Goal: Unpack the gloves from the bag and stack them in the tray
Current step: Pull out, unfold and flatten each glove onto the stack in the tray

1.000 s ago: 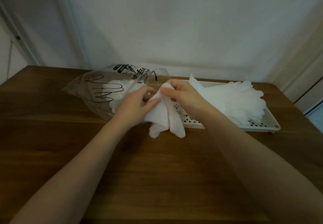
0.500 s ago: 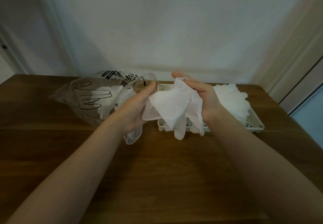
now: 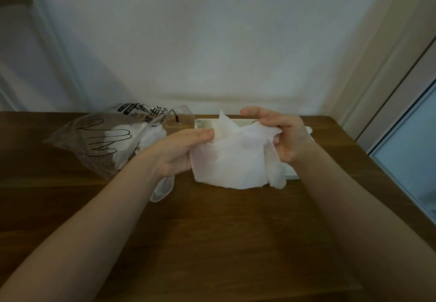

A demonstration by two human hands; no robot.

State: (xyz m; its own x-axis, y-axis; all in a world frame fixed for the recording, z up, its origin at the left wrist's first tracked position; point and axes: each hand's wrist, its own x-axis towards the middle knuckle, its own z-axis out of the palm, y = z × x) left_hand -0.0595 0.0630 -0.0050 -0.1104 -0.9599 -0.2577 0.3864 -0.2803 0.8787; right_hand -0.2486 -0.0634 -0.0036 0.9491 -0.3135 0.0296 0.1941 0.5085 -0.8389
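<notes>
A thin white glove (image 3: 232, 157) is spread between my two hands above the wooden table. My left hand (image 3: 181, 152) pinches its left edge, and my right hand (image 3: 286, 136) grips its right side, where the glove's fingers hang down. A second, clear glove tip (image 3: 162, 187) dangles below my left palm. The clear plastic bag (image 3: 103, 141), printed with a hand outline, lies at the left with white gloves inside. The white tray (image 3: 203, 122) sits behind my hands, mostly hidden by them and the glove.
The wooden table (image 3: 212, 231) ends against a white wall at the back. Its right edge is close to a door frame and a pale glass panel (image 3: 410, 150). The bag's open mouth faces the tray.
My hands have pulled apart, opening the bunched glove out into a wide sheet. The glove now hangs lower in front of the tray and covers the stacked gloves.
</notes>
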